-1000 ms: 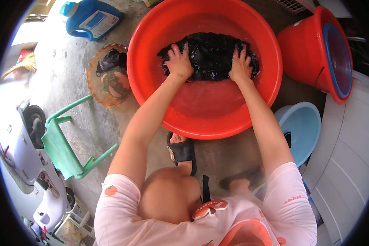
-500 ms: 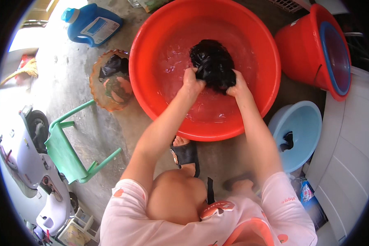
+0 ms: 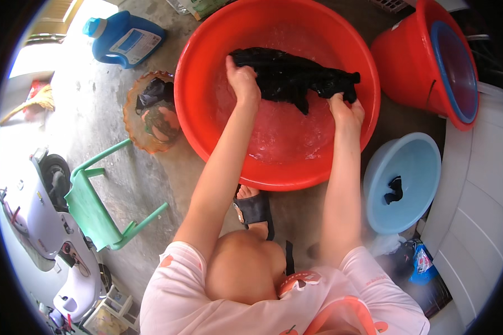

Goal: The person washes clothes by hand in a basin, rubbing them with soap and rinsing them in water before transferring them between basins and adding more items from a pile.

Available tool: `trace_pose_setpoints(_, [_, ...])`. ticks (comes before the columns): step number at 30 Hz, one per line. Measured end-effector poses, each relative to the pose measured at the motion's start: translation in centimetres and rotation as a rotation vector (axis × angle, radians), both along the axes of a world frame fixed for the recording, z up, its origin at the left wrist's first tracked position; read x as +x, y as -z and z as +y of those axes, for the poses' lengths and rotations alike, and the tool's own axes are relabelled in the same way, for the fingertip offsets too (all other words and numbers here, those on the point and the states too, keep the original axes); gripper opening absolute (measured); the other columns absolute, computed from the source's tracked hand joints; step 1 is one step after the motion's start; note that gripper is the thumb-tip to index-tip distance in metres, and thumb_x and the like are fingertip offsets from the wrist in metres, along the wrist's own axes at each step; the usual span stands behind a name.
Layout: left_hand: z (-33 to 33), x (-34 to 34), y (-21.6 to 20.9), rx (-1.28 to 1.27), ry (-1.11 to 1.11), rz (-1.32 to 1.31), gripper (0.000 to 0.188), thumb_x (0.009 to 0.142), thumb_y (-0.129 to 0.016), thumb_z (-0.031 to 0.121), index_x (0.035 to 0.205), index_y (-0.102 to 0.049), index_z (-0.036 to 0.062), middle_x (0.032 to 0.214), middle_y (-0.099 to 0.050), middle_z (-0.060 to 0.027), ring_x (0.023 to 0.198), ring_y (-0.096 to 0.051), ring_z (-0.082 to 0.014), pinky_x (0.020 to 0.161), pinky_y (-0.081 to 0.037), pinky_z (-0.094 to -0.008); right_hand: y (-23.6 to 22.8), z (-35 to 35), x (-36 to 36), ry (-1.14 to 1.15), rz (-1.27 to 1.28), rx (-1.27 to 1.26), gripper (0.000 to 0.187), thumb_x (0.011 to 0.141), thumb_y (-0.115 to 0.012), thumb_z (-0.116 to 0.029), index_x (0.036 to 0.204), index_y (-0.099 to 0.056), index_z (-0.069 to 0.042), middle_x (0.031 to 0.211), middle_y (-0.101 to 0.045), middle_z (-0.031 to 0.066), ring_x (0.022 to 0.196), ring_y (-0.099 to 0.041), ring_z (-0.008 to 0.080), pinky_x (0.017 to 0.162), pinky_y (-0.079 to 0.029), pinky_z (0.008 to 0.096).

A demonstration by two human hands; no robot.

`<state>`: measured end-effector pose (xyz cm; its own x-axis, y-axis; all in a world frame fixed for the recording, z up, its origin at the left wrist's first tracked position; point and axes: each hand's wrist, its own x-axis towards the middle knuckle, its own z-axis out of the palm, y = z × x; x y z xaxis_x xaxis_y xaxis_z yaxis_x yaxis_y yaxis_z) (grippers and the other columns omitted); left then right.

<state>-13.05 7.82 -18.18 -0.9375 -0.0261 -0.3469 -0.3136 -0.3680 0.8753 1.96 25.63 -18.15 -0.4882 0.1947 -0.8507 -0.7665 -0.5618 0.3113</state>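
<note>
A wet black garment (image 3: 288, 77) is stretched sideways over the water in a large red basin (image 3: 207, 146). At its left end, my left hand (image 3: 243, 82) grips the cloth near the basin's left wall. My right hand (image 3: 345, 107) holds the other end, where the fabric bunches up close to the right wall. Between the two hands a flap of the cloth hangs toward me. Which kind of garment it is, I cannot tell.
A light-blue basin (image 3: 377, 215) with a small black cloth (image 3: 394, 190) stands at right, below a tilted red bucket (image 3: 397, 67). Left are an amber scalloped bowl (image 3: 131, 125) of dark cloths, a blue detergent bottle (image 3: 129, 42), a green stool (image 3: 92, 206) and a scooter (image 3: 36, 218).
The black garment went from a bunched ball between my hands to a spread-out length. My left hand moved left and up, my right hand moved right, both still holding it.
</note>
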Motion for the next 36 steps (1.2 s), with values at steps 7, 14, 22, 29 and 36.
trace_pose_setpoints(7, [-4.9,-1.0,1.2,-1.209,0.538,0.37,0.031,0.078,-0.059,0.012,0.108,-0.064,0.0029,0.093,-0.064,-0.0258,0.088,-0.064,-0.0378,0.081,-0.049,-0.042,1.4,-4.3,-1.4,-0.34,-0.233,0.705,0.028,0.083,-0.05,-0.013,0.107,-0.056,0.0,0.111,-0.056,0.0119,0.104,-0.053,0.0222,0.091,-0.043,0.0315])
trace_pose_setpoints(14, [-5.6,3.5,1.1,-1.921,0.766,0.648,0.022,0.084,-0.052,0.02,0.085,-0.069,0.0068,0.107,-0.051,-0.0105,0.102,-0.045,-0.0276,0.076,-0.043,-0.0388,3.1,-6.3,0.3,-1.696,-0.731,1.42,0.092,0.066,-0.075,-0.034,0.135,-0.028,0.004,0.131,-0.042,0.021,0.122,-0.039,0.0351,0.101,-0.034,0.0428])
trace_pose_setpoints(22, [-7.4,8.2,0.0,-1.395,1.231,0.542,0.022,0.077,-0.059,0.022,0.076,-0.067,0.0015,0.064,-0.059,-0.0145,0.064,-0.061,-0.0316,0.061,-0.049,-0.0436,7.5,-8.6,-0.1,-1.291,-0.721,0.861,0.042,0.077,-0.065,-0.018,0.112,-0.055,0.003,0.105,-0.061,0.0212,0.091,-0.063,0.0334,0.082,-0.051,0.0459])
trace_pose_setpoints(29, [-9.0,10.6,-7.6,-0.455,0.87,0.138,0.02,0.081,-0.058,0.014,0.068,-0.055,0.0001,0.06,-0.05,-0.0014,0.058,-0.048,-0.0101,0.053,-0.039,-0.0317,3.3,-8.0,-1.4,-0.364,-0.616,0.484,0.037,0.083,-0.057,-0.014,0.115,-0.053,0.005,0.115,-0.056,0.0179,0.1,-0.058,0.0314,0.087,-0.05,0.0431])
trace_pose_setpoints(36, [-9.5,6.6,-13.6,0.108,0.515,0.093,0.008,0.082,-0.054,0.002,0.084,-0.061,-0.0013,0.081,-0.063,-0.0022,0.075,-0.058,-0.0094,0.07,-0.046,-0.023,0.8,-3.0,1.1,-0.657,-0.578,0.808,0.035,0.081,-0.059,0.001,0.114,-0.05,0.006,0.112,-0.053,0.0146,0.1,-0.054,0.0268,0.087,-0.046,0.0385])
